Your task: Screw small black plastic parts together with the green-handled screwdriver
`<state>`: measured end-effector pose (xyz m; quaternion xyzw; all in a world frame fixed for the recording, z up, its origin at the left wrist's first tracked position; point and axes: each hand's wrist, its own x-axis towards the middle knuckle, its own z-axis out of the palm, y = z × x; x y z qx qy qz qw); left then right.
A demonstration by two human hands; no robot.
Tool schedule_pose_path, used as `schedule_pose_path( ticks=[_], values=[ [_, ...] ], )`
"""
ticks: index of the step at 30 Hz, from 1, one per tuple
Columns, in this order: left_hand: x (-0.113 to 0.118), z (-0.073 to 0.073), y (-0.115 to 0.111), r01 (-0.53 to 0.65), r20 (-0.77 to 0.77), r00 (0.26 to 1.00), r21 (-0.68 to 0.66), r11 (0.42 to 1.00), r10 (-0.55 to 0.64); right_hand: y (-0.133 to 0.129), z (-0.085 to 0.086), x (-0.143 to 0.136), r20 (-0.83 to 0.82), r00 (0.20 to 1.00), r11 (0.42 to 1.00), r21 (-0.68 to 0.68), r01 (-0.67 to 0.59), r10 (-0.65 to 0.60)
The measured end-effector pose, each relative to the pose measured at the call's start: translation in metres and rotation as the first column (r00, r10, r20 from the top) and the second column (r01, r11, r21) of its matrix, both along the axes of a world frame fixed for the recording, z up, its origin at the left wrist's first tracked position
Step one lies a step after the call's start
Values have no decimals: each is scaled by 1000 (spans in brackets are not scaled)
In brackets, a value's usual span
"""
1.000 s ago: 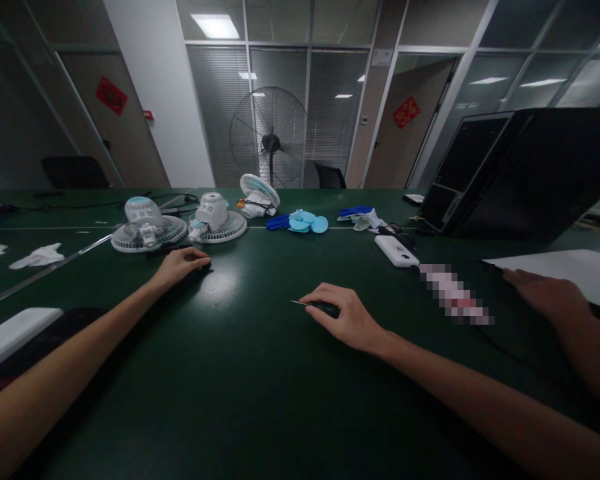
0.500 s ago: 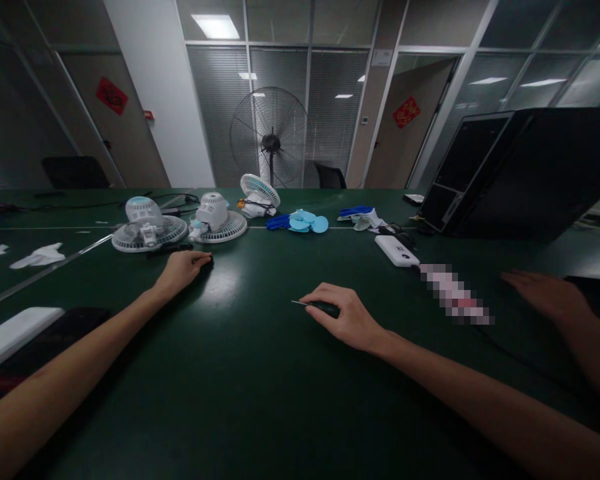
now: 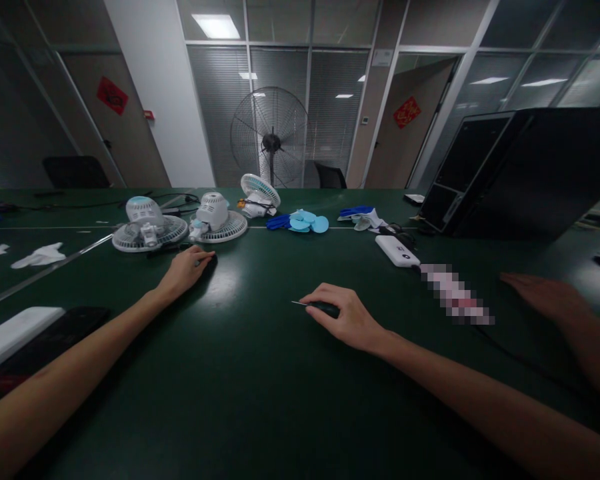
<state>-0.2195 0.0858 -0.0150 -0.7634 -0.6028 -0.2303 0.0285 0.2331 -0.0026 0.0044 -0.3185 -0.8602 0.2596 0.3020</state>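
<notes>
My right hand (image 3: 347, 317) is closed round the dark handle of a screwdriver (image 3: 325, 309), whose thin metal shaft points left just above the green table (image 3: 260, 373). Further left and forward, my left hand (image 3: 184, 270) has its fingers pinched on a small black object (image 3: 211, 259) that I cannot make out. Beyond that hand lie two white fan heads (image 3: 147, 230) (image 3: 220, 223), face down on their round grilles. A third white fan head (image 3: 260, 197) leans on its side behind them.
Blue fan blades (image 3: 307, 221) and gloves (image 3: 363, 217) lie at the back. A white power bank (image 3: 397, 251) with a cable is at right, near another person's hand (image 3: 545, 293). A large black case (image 3: 535, 173) stands back right; a white box (image 3: 15, 333) lies left.
My left hand has shifted slightly to the right and its fingers have moved on the small black object. A dark object near the other person's arm has moved away to the right.
</notes>
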Motion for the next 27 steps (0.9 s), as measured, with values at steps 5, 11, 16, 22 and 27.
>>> schedule_pose_path(
  ticks=[5, 11, 16, 22, 27],
  values=[
    [34, 5, -11, 193, 55, 980, -46, 980, -191, 1, 0, 0, 41, 998, 999, -13, 52, -51],
    [117, 11, -54, 557, 123, 829, -104, 824, -546, 4, -3, -1, 73, 987, 989, 52, 138, -141],
    [158, 15, -89, 685, 229, 726, -155, 712, -648, 2, -2, -2, 83, 982, 983, 82, 166, -172],
    [163, 23, -101, 643, 382, 747, -213, 735, -543, -1, -1, -2, 109, 985, 986, 111, 122, -134],
    [164, 23, -100, 629, 390, 759, -234, 741, -521, -3, -2, -3, 103, 992, 989, 136, 54, -69]
  ],
)
